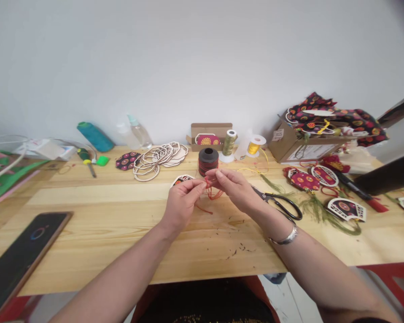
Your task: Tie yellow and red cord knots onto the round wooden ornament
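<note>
My left hand (183,204) and my right hand (232,188) hover above the pine table (121,233), fingertips pinching a loop of thin red cord (211,194) between them. A loose end of the cord trails down toward the tabletop. Just beyond the hands stands a black spool wound with red cord (208,161). A small patterned ornament (182,180) lies partly hidden behind my left hand. Black-handled scissors (279,204) rest just to the right of my right wrist.
Laser-cut wooden frames (158,159) are piled at the back, beside thread cones (229,142). Fabric-covered ornaments (325,176) and green tassels (318,211) lie at right, below a cardboard box of fabric (299,143). A phone (23,255) lies at the near left.
</note>
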Action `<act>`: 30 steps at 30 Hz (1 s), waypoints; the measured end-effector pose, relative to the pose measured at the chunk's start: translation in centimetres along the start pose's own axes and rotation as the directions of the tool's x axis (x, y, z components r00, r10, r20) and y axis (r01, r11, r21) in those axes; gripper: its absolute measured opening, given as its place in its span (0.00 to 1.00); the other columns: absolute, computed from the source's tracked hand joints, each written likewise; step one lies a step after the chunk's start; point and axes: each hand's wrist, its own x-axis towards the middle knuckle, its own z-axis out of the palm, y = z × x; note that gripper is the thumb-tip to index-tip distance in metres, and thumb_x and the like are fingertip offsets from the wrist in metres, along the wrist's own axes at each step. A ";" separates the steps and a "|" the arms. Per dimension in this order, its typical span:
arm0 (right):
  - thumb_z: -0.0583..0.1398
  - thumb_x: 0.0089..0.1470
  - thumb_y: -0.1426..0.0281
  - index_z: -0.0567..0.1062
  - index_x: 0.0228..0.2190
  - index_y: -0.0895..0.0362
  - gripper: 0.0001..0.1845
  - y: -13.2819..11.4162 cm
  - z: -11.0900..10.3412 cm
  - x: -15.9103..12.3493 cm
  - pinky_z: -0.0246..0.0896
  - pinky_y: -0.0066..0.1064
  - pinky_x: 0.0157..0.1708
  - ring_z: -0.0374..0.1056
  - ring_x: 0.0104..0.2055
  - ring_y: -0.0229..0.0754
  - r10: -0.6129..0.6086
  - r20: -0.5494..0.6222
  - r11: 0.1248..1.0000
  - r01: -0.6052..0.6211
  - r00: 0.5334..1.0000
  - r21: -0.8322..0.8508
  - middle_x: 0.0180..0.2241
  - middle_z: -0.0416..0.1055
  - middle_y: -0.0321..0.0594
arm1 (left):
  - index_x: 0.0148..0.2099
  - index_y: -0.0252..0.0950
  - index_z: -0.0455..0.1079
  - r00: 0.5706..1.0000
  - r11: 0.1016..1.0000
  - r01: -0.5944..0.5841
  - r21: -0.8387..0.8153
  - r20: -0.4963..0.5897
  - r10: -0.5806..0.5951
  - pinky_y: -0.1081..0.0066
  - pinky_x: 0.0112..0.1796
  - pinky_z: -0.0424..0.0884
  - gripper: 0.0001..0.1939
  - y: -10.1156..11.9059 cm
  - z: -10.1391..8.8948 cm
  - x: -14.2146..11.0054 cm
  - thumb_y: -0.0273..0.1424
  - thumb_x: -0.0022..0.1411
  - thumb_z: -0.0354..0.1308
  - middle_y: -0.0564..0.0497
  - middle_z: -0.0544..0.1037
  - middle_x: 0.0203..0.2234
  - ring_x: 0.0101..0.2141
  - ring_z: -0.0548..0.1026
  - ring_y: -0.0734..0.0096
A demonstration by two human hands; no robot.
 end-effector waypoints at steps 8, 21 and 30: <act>0.58 0.54 0.63 0.71 0.41 0.59 0.15 0.2 -0.9 -0.6 0.64 0.30 0.33 0.66 0.30 0.33 0.105 0.132 0.989 -0.117 0.986 0.089 0.29 0.70 0.36 | 0.33 0.35 0.78 0.999 0.997 -0.005 0.076 0.039 0.002 0.74 0.21 0.54 0.08 -0.4 -0.3 0.0 0.33 0.52 0.63 0.58 0.63 0.12 0.17 0.58 0.79; 0.58 0.55 0.67 0.73 0.39 0.60 0.11 -2.0 -1.3 -0.1 0.57 0.26 0.24 0.63 0.23 0.31 0.252 0.178 0.967 -0.252 0.951 -0.020 0.22 0.67 0.33 | 0.34 0.34 0.78 0.997 0.993 -0.025 0.116 0.077 0.017 0.74 0.24 0.58 0.09 0.2 -0.2 -0.2 0.34 0.54 0.62 0.56 0.68 0.14 0.19 0.62 0.77; 0.61 0.51 0.66 0.77 0.37 0.58 0.12 0.0 -1.5 -0.1 0.58 0.26 0.24 0.62 0.24 0.32 0.047 0.065 0.992 -0.039 0.997 -0.120 0.27 0.72 0.36 | 0.31 0.34 0.76 0.996 0.977 -0.054 0.206 0.076 0.039 0.74 0.25 0.61 0.08 0.2 -0.2 0.0 0.33 0.54 0.61 0.56 0.69 0.15 0.21 0.65 0.75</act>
